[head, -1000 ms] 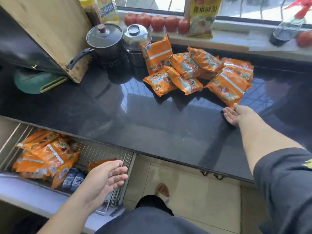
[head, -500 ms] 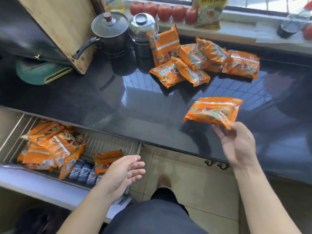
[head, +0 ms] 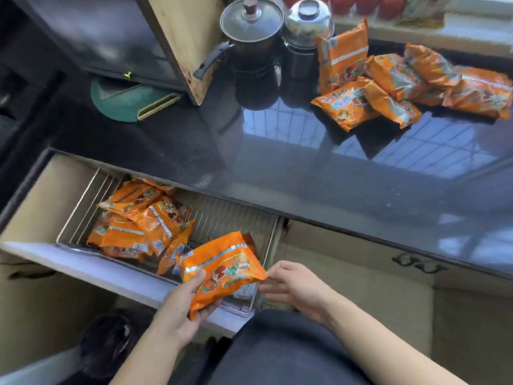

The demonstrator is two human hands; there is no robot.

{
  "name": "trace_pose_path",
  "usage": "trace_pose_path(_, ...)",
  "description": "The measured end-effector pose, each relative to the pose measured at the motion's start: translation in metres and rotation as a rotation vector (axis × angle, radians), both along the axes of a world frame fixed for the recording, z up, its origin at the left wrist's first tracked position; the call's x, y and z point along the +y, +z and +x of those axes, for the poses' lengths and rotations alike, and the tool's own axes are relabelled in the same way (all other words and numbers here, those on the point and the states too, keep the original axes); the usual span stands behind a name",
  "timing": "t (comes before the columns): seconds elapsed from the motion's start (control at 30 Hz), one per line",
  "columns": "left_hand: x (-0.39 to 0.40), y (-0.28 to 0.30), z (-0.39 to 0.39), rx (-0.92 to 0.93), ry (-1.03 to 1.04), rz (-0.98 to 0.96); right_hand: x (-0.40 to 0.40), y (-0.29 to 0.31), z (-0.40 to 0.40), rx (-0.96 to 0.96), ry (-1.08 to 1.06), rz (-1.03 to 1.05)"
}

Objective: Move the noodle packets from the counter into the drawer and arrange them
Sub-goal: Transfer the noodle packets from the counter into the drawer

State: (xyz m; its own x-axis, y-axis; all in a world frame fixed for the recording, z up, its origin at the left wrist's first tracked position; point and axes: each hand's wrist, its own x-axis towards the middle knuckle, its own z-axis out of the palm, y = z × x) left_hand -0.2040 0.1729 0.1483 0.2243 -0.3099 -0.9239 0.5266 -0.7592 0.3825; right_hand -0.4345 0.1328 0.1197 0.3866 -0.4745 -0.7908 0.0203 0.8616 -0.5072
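An orange noodle packet [head: 224,269] hovers over the right end of the open drawer [head: 83,262]. My left hand [head: 183,304] grips its lower left part, thumb on top. My right hand [head: 294,287] is at the packet's right corner with fingers loosely extended; whether it still pinches the corner is unclear. Several orange packets [head: 138,226] lie piled in the drawer's left half. Several more packets [head: 388,84] lie in a heap on the black counter [head: 277,168] at the back right.
A black pot with lid [head: 249,31] and a steel pot [head: 305,26] stand beside the counter heap. A wooden board [head: 183,40] leans at the back left, a green mat [head: 122,104] below it. Tomatoes [head: 361,4] line the windowsill. The drawer's wire floor [head: 230,218] shows on the right.
My right hand carried one packet from the counter down to the drawer, and my left hand took hold of it. The view tilted down toward the drawer.
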Motion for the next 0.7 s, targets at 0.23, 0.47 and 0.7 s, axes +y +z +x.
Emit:
trace_pose_path(0.23,-0.048,-0.083,0.070,-0.083,-0.195,0.091,0.029,-0.031,0.027,0.301,-0.142,0.204)
trace_pose_path(0.47,-0.113,-0.172,0.045,-0.002,-0.421,0.123,0.053,-0.034,0.001,0.538,-0.389,0.236)
trace_pose_path(0.7,-0.083,-0.189,0.045,-0.314,-0.709,0.172,0.066,-0.021,-0.021,0.553,-0.528,0.292)
